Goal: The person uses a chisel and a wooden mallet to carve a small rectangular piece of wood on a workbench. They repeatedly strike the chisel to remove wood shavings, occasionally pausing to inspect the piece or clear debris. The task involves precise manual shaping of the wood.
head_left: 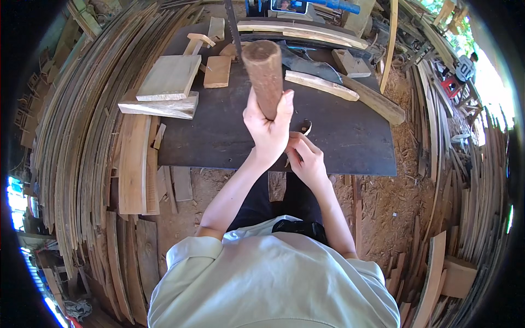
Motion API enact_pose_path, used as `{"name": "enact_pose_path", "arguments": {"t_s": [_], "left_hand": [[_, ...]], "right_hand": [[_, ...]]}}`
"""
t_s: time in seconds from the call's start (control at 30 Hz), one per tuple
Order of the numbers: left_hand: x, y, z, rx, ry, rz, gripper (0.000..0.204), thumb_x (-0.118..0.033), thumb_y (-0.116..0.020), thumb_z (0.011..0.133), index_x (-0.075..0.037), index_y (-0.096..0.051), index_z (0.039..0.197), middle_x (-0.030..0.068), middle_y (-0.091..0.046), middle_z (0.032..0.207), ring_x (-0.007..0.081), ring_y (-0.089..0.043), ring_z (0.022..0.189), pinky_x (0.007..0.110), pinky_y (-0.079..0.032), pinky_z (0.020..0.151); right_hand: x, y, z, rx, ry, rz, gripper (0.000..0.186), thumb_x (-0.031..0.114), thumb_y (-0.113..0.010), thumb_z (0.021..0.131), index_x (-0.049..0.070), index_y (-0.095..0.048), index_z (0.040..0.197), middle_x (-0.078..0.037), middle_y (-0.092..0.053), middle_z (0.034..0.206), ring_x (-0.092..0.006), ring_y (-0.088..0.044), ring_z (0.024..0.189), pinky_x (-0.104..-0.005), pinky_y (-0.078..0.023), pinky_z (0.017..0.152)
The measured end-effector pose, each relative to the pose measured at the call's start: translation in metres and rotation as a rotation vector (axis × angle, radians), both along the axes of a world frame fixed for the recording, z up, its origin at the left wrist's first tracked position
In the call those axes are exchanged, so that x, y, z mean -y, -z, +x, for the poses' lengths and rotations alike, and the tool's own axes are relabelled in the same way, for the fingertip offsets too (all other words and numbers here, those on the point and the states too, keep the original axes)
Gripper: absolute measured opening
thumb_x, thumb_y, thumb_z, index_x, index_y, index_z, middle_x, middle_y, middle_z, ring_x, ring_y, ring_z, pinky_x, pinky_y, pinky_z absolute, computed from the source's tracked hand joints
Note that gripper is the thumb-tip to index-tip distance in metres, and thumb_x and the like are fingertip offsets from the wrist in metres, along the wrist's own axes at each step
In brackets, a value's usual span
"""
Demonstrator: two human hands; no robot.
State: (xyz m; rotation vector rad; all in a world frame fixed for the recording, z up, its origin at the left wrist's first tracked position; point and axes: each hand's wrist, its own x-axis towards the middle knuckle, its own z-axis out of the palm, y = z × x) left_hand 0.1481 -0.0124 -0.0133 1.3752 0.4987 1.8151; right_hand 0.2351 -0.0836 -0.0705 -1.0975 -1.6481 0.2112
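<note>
My left hand [266, 130] is closed around a round wooden log piece [264, 76] with brownish bark-like sides. The log stands nearly upright above the dark tabletop [219, 134], its cut end facing up. Just below and to the right, my right hand [307, 157] is held low over the table's near edge with its fingers pinched together. A small curled strip [308, 128], pale and dark, shows just beyond these fingers. Whether the fingers grip that strip or something else is hidden.
Pale thick boards [169, 76] are stacked at the table's left, beside a small wood block [217, 72]. A narrow dark vertical blade-like strip [232, 27] rises behind the log. Long wood pieces [322, 86] lie at right. Tall plank piles [82, 136] flank both sides. A person [465, 68] sits far right.
</note>
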Motion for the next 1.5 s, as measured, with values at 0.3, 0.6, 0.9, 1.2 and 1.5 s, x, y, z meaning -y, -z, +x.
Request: {"name": "enact_pose_path", "arguments": {"t_s": [0.3,0.6,0.9,1.2,1.5], "left_hand": [[0.001,0.005,-0.001,0.001,0.071,0.026,0.024,-0.020,-0.059,0.094,0.002,-0.048,0.096,0.0031,-0.051,0.068,0.0040,-0.042,0.049,0.021,-0.036,0.041],[-0.003,0.005,0.000,-0.059,0.044,0.027,0.019,-0.014,-0.060,0.092,0.001,-0.050,0.099,0.0030,-0.054,0.069,0.0054,-0.048,0.049,0.020,-0.040,0.042],[-0.001,-0.001,-0.001,-0.023,0.080,-0.050,0.017,-0.010,-0.069,0.085,-0.001,-0.055,0.090,0.0013,-0.058,0.062,0.0053,-0.055,0.056,0.023,-0.043,0.051],[-0.001,-0.007,0.001,-0.065,0.043,-0.013,0.020,-0.008,-0.071,0.083,0.001,-0.056,0.092,0.0056,-0.064,0.069,0.0072,-0.058,0.060,0.024,-0.046,0.054],[-0.002,-0.005,0.002,-0.087,0.049,-0.034,0.020,-0.010,-0.071,0.082,0.000,-0.057,0.094,0.0070,-0.066,0.073,0.0092,-0.062,0.063,0.026,-0.048,0.057]], "right_hand": [[-0.009,-0.019,0.069,0.302,0.205,0.077,0.022,0.006,-0.069,0.078,0.007,-0.064,0.100,-0.009,-0.063,0.102,-0.0279,-0.056,0.101,-0.0393,-0.041,0.088],[-0.038,-0.054,0.259,0.576,0.577,-0.686,0.076,0.035,-0.079,0.070,0.013,-0.046,0.134,-0.016,-0.054,0.127,-0.0360,-0.049,0.121,-0.0448,-0.041,0.099],[-0.019,-0.033,0.284,0.687,0.400,-0.476,0.078,0.042,-0.083,0.063,-0.004,-0.051,0.118,-0.022,-0.056,0.118,-0.0370,-0.055,0.112,-0.0421,-0.045,0.093],[0.030,-0.086,0.224,0.710,0.451,-0.807,0.060,0.035,-0.082,0.066,-0.002,-0.057,0.106,-0.021,-0.066,0.091,-0.0311,-0.067,0.084,-0.0394,-0.051,0.071],[0.115,-0.161,0.206,0.692,0.887,-0.268,0.058,0.028,-0.080,0.072,0.001,-0.056,0.118,-0.019,-0.068,0.095,-0.0311,-0.067,0.082,-0.0401,-0.052,0.075]]}}
